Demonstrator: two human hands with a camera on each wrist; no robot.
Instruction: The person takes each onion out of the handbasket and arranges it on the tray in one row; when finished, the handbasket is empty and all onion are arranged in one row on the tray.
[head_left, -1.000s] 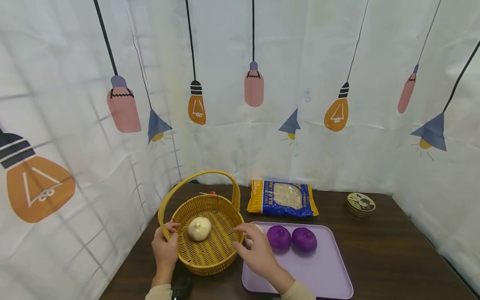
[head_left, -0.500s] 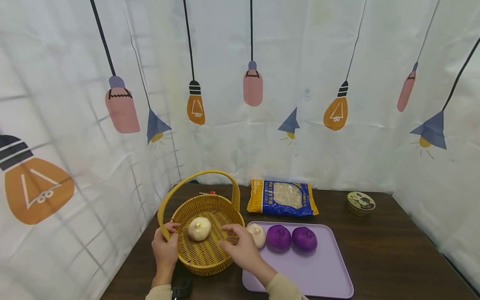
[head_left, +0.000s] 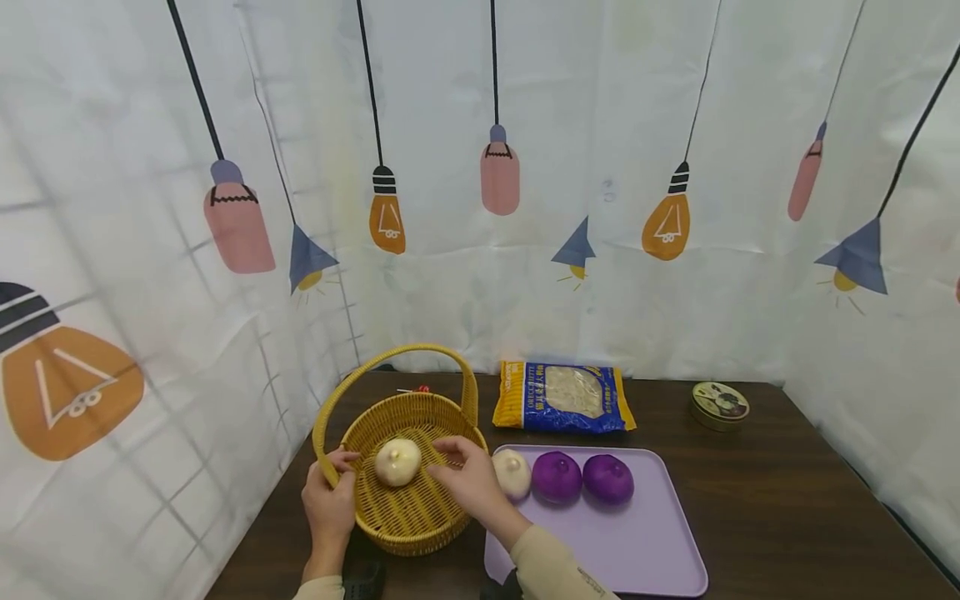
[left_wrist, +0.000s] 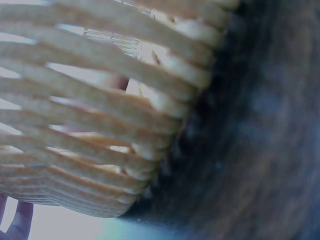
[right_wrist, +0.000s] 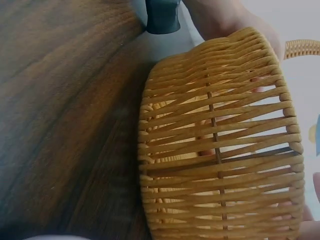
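Observation:
A yellow wicker basket with a tall arched handle stands on the dark table. My left hand grips its left rim beside the foot of the handle. Inside the basket sits a white onion. My right hand reaches over the right rim, thumb and fingers spread apart, holding nothing and just right of that onion. To the right, a lilac tray bears another white onion and two purple onions, a left one and a right one. In the right wrist view, the basket's woven side fills the middle.
A blue and yellow pasta bag lies behind the tray. A round tin stands at the back right. Something small and red shows behind the basket. Curtains with printed lamps enclose the table.
My right hand has moved left from the basket's right rim to over its inside, uncovering the white onion on the tray. My left hand keeps its grip. The head view has shifted slightly.

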